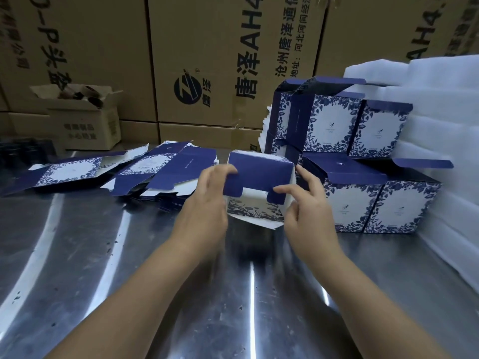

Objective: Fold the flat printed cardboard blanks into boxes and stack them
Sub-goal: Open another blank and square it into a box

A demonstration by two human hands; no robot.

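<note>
Steel table [77,255]: several boxes [363,151] stacked, blanks [155,172] lying flat; half-folded box [259,172] gripped by left hand [204,203], flap pressed by right hand [308,211], fingers [282,189] straight.

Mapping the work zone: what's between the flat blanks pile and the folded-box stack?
A partly folded blue-and-white floral cardboard box, gripped by the left hand, right hand touching its flap; head view.
</note>
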